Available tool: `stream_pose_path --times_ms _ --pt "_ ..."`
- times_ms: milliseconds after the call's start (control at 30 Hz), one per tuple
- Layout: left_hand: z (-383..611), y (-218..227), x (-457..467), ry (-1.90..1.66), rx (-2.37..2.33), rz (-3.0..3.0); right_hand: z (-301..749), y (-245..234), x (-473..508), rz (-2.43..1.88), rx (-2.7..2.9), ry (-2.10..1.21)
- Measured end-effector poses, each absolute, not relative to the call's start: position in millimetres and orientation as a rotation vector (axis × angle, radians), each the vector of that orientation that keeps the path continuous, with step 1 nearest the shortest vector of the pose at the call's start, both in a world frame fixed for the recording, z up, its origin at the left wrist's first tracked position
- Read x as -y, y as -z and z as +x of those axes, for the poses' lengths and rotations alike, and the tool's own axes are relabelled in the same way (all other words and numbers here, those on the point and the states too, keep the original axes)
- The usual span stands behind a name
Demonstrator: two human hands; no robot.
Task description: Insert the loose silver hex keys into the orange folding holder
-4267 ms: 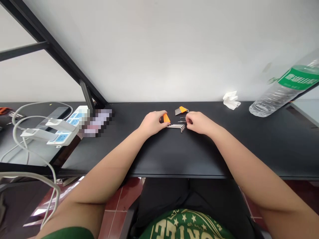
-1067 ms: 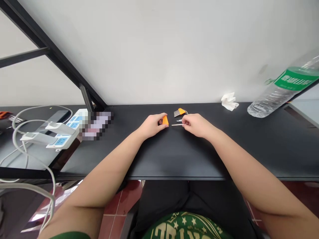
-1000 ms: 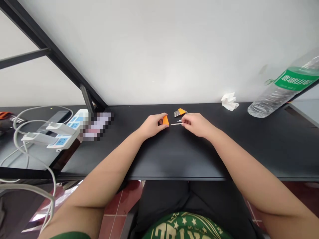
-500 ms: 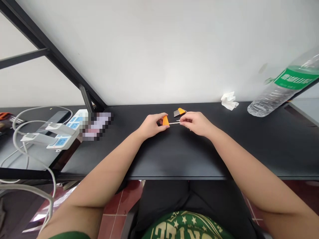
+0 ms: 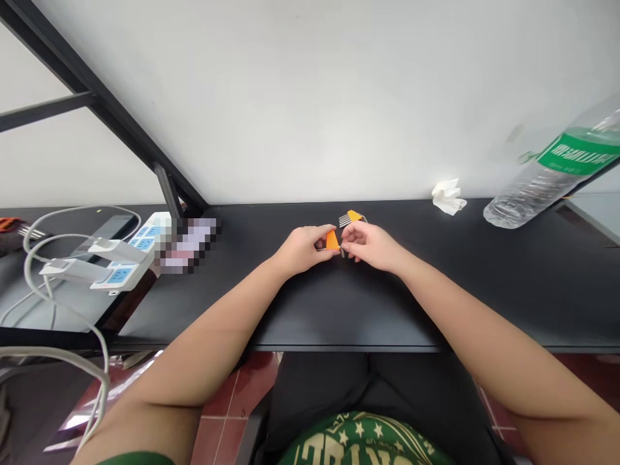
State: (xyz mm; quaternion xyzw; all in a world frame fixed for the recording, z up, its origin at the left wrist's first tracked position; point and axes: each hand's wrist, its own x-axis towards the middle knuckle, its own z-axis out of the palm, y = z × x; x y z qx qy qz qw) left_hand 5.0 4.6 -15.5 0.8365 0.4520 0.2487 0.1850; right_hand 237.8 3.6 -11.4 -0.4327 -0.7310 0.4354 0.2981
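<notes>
My left hand pinches a small orange holder just above the black table. My right hand meets it from the right, fingers pinched on a thin metal hex key that is pushed against the holder. Just behind the hands lies a second orange holder with several hex keys set in it like a comb.
A crumpled white tissue lies at the back right. A clear water bottle with a green label lies tilted at the far right. At the left are a white power strip with plugs and looping white cables. A black frame bar slants down to the table.
Earlier several loose hex keys lay between my hands; now none show there. My right hand has brought one key leftward until it meets the orange holder, and both hands have closed together.
</notes>
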Motion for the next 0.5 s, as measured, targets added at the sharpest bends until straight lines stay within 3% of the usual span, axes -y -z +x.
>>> stream_pose_path --times_ms 100,167,500 --pt "1.6 18.4 -8.2 -0.717 -1.296 2.245 255.6 11.5 -14.2 -1.345 2.222 -0.535" --pt "0.2 20.4 -10.2 -0.727 -1.293 2.202 265.3 12.1 -20.6 -1.465 2.344 -0.350" --pt "2.0 17.5 -8.5 -0.746 -1.287 2.063 265.0 15.2 -27.2 -1.567 2.516 -0.131"
